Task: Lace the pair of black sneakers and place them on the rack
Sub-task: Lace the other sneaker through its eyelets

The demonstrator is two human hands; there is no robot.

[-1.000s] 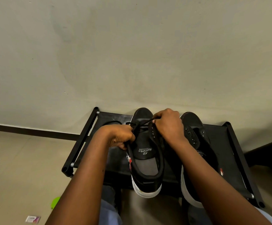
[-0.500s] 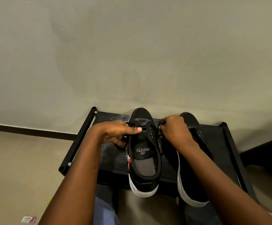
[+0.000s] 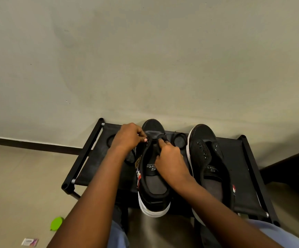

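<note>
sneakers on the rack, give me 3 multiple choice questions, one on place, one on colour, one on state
1. Where does the coiled lace lie?
A. on the rack between the two sneakers
B. on the floor
C. inside the right sneaker

2. What colour is the small object on the floor?
A. red
B. green
C. blue

3. What state are the right sneaker eyelets in?
A. fully laced
B. empty
C. taped over

Answers: 1 A, the black coil sits between the toes. 2 B, it is bright green. 3 B, no lace passes through them, while the left hand and right hand work on the left sneaker.
</note>
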